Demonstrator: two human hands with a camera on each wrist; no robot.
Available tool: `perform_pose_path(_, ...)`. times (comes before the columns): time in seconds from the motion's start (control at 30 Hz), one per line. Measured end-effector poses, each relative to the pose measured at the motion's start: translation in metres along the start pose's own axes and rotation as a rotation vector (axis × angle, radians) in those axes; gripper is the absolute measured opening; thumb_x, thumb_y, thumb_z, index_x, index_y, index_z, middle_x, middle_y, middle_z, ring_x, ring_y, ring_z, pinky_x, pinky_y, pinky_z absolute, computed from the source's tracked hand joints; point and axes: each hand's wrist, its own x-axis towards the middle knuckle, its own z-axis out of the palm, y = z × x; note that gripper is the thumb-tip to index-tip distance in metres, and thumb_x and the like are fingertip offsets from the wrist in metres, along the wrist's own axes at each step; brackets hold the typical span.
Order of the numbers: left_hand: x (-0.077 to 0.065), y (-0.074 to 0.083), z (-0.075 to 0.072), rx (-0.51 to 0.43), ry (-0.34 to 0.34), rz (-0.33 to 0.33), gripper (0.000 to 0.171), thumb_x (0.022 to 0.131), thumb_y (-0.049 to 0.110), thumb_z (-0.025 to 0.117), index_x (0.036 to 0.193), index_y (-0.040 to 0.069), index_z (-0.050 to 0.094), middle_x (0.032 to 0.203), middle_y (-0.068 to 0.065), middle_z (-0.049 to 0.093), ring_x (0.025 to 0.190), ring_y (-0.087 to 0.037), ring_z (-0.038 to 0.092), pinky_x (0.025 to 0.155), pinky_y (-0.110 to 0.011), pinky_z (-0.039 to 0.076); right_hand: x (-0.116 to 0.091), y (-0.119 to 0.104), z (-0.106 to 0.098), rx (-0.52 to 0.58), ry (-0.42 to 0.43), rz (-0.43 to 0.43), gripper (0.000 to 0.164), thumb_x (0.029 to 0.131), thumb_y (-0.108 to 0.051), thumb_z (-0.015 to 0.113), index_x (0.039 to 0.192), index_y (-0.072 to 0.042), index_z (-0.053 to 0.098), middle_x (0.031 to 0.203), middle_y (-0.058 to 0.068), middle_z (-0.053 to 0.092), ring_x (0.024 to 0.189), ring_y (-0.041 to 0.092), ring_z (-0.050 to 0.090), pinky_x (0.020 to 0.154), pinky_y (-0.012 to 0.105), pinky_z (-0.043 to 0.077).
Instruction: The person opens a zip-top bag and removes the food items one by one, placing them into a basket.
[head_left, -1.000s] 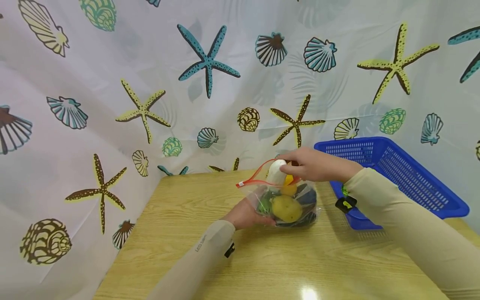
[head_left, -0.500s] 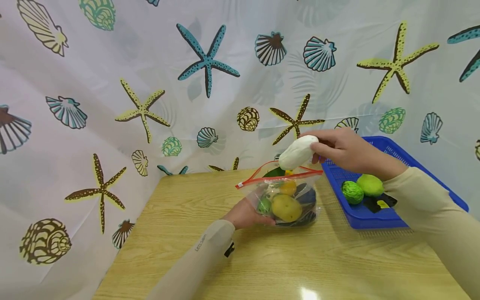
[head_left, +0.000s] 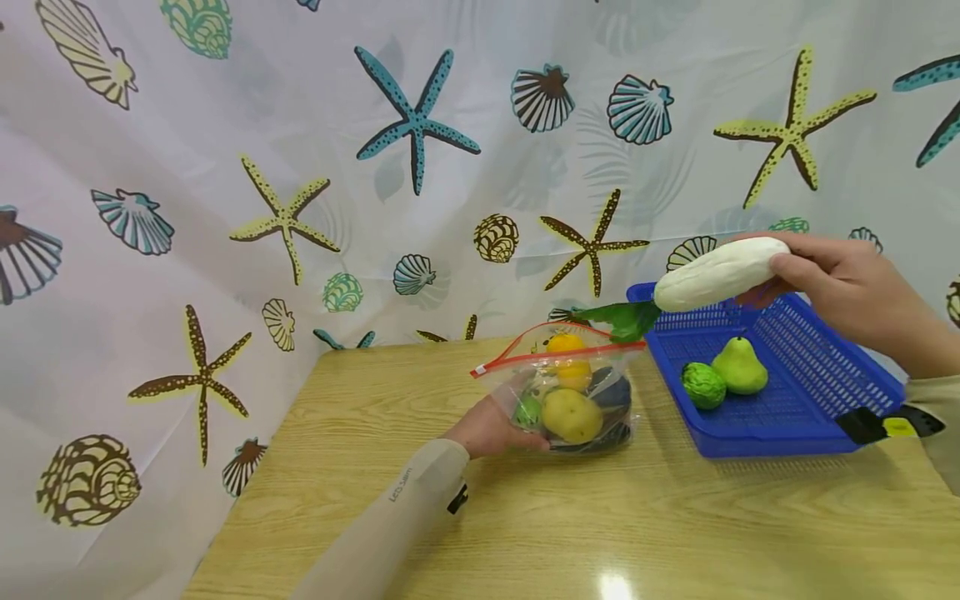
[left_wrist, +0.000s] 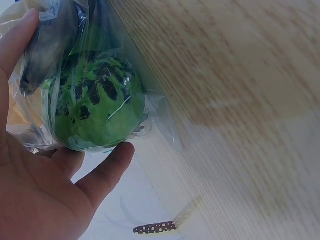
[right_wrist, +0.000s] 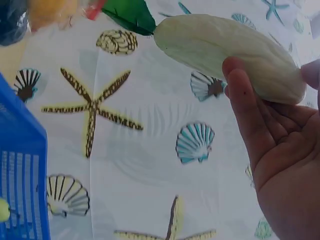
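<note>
My right hand (head_left: 847, 283) pinches the plain end of a white radish (head_left: 716, 275) between thumb and fingers, holding it raised over the blue basket. Its green leaf (head_left: 626, 320) points left, over the right end of the bag's opening. In the right wrist view the radish (right_wrist: 235, 52) lies across the fingertips. My left hand (head_left: 495, 427) holds the left side of a clear zip bag (head_left: 517, 361), thumb in front. The bag stands on the table with its red-edged mouth open. Inside are a yellow potato-like piece (head_left: 572, 417), orange and dark pieces, and a green dark-blotched round one (left_wrist: 97, 100).
A blue plastic basket (head_left: 776, 442) stands right of the bag, holding a green pear (head_left: 740, 367) and a wrinkled green ball-like piece (head_left: 703, 386). A wooden table (head_left: 360, 400) lies beneath. Behind it hangs a white curtain (head_left: 465, 250) printed with starfish and shells.
My right hand has drawn the radish up out of the bag's mouth and to the right, over the basket. My left hand and the bag have stayed in place.
</note>
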Motion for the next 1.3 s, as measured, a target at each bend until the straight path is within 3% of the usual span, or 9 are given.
perform_pose_path(0.1,0.000,0.000,-0.001,-0.025,0.000,0.019,0.115,0.059,0.048,0.086,0.150,0.038,0.015,0.141,0.001,0.042,0.112,-0.012,0.045,0.098,-0.045,0.041,-0.009,0.012,-0.010,-0.072,0.041,0.037,0.036,0.101,-0.008,0.043,0.136,-0.001,0.050,0.096,-0.012,0.061,0.075,0.001,0.061,0.066,0.003,0.045)
perform_pose_path(0.2,0.000,-0.001,-0.002,-0.050,-0.001,0.045,0.112,0.060,0.046,0.087,0.149,0.038,0.018,0.140,0.002,0.043,0.111,-0.012,0.045,0.097,-0.045,0.041,-0.016,0.027,-0.017,-0.203,0.042,0.063,0.037,0.101,-0.008,0.045,0.136,0.002,0.048,0.100,0.004,0.064,0.072,-0.004,0.057,0.061,0.002,0.043)
perform_pose_path(0.33,0.000,-0.002,-0.002,-0.049,-0.002,0.036,0.113,0.060,0.047,0.086,0.150,0.035,0.018,0.143,0.003,0.039,0.117,-0.013,0.042,0.101,-0.045,0.038,-0.024,0.047,-0.019,-0.428,-0.020,0.083,0.037,0.098,-0.009,0.052,0.130,0.009,0.050,0.091,0.029,0.065,0.066,0.014,0.061,0.053,0.023,0.054)
perform_pose_path(0.43,-0.001,-0.002,-0.002,-0.038,-0.006,0.011,0.115,0.059,0.050,0.086,0.150,0.035,0.017,0.144,0.002,0.038,0.118,-0.013,0.041,0.101,-0.045,0.038,-0.030,0.061,-0.019,-0.554,-0.087,0.090,0.038,0.094,-0.010,0.057,0.124,0.012,0.053,0.076,0.023,0.066,0.060,0.027,0.058,0.047,0.041,0.051)
perform_pose_path(0.5,-0.001,-0.003,-0.001,-0.026,-0.006,-0.001,0.116,0.059,0.051,0.085,0.150,0.037,0.015,0.144,0.001,0.038,0.117,-0.013,0.041,0.101,-0.045,0.038,-0.033,0.070,-0.017,-0.594,-0.134,0.098,0.039,0.092,-0.010,0.058,0.123,0.013,0.053,0.074,0.021,0.066,0.061,0.027,0.058,0.048,0.043,0.050)
perform_pose_path(0.67,-0.001,-0.003,0.000,-0.031,-0.009,-0.007,0.116,0.058,0.051,0.085,0.149,0.042,0.014,0.143,0.003,0.040,0.116,-0.012,0.042,0.100,-0.046,0.038,-0.040,0.093,-0.011,-0.586,-0.254,0.150,0.042,0.094,-0.012,0.056,0.125,0.015,0.049,0.087,0.030,0.067,0.072,0.035,0.063,0.058,0.053,0.054)
perform_pose_path(0.9,-0.001,-0.003,0.002,-0.039,-0.012,0.000,0.116,0.060,0.049,0.085,0.149,0.043,0.012,0.146,0.002,0.037,0.120,-0.014,0.040,0.101,-0.047,0.037,-0.053,0.126,-0.001,-0.592,-0.317,0.141,0.041,0.086,-0.008,0.063,0.120,0.014,0.055,0.075,0.013,0.065,0.055,0.015,0.049,0.048,0.036,0.044)
perform_pose_path(1.03,-0.001,-0.003,0.002,-0.020,-0.009,0.003,0.117,0.059,0.050,0.085,0.150,0.042,0.011,0.147,0.002,0.036,0.121,-0.015,0.040,0.101,-0.048,0.038,-0.061,0.140,0.004,-0.575,-0.398,0.156,0.043,0.082,-0.005,0.066,0.119,0.013,0.057,0.073,0.010,0.065,0.052,0.014,0.045,0.047,0.034,0.041)
perform_pose_path(1.3,0.001,-0.004,0.002,-0.035,-0.003,-0.010,0.116,0.057,0.049,0.086,0.148,0.043,0.015,0.142,0.003,0.042,0.113,-0.013,0.044,0.099,-0.047,0.039,-0.066,0.148,0.008,-0.513,-0.533,0.279,0.045,0.081,-0.008,0.067,0.120,0.013,0.056,0.092,0.028,0.067,0.074,0.031,0.063,0.059,0.051,0.054)
